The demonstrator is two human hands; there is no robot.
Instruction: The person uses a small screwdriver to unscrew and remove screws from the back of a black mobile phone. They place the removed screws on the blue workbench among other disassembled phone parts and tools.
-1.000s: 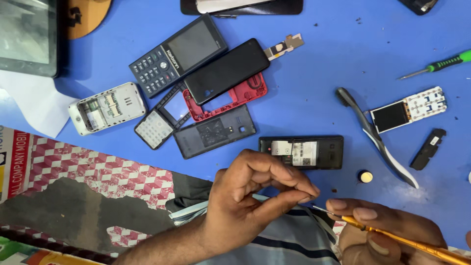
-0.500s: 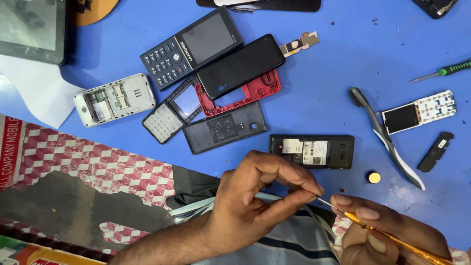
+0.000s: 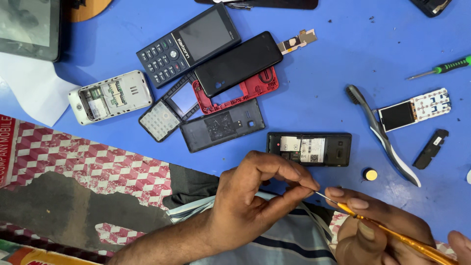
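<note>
Pinching the metal tip of a yellow tool (image 3: 392, 234), the left hand (image 3: 250, 201) met the right hand (image 3: 378, 230), which gripped its shaft; both hovered just below an open phone (image 3: 309, 148) on the blue counter (image 3: 319, 83).

1. On the blue desk (image 3: 319, 88), the open black phone (image 3: 309, 148) carries a white rectangular label (image 3: 312, 149) beside a smaller white one.
2. Up and left of that phone, the dark keypad phone (image 3: 189, 44) shows a dark blank screen (image 3: 205, 33).
3. Right of it, the loose display (image 3: 397, 116) is black, white-framed.
4. Left of it, a small bluish screen (image 3: 185, 99) sits in a frame.
</note>
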